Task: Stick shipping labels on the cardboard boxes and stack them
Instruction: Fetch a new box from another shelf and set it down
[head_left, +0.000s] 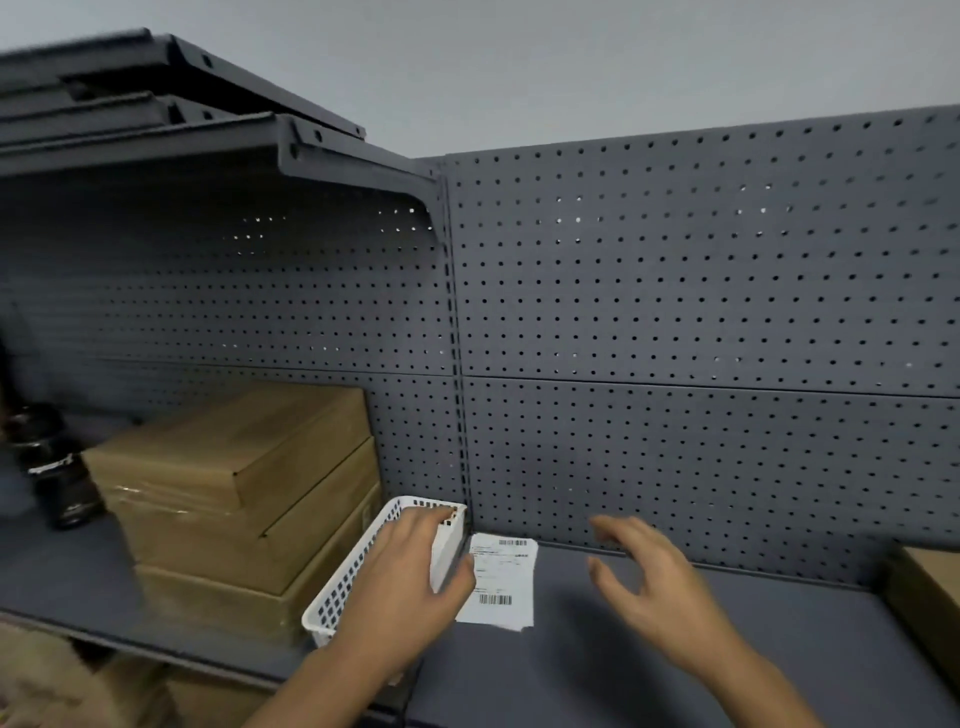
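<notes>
Cardboard first: at the left of the grey shelf (597, 675), a stack of three brown boxes (239, 499) sits against the pegboard back (675, 312). The boxes lie flat on one another. Some dark, blurred things (52, 467) stand beside them that I cannot make out. No label shows on the faces I can see. Close against the stack on its right is the white perforated basket (358, 566), likely kept there so labels are within reach.

My left hand (410, 577) lies over the basket's right wall, fingers (431, 519) together and reaching inside, thumb outside, so the wall runs between them. Whether I am pinching it or only reaching in, I cannot tell. Next to the thumb, one shipping label (501, 579) lies flat on the shelf, printed side up, just beside the basket.

My right hand (649, 577) hovers above the shelf near the label, fingers spread apart and loosely bent, holding nothing. I judge it is ready to pick the label up. At the far right edge another cardboard box (930, 597) shows in part, well apart from the stack.
</notes>
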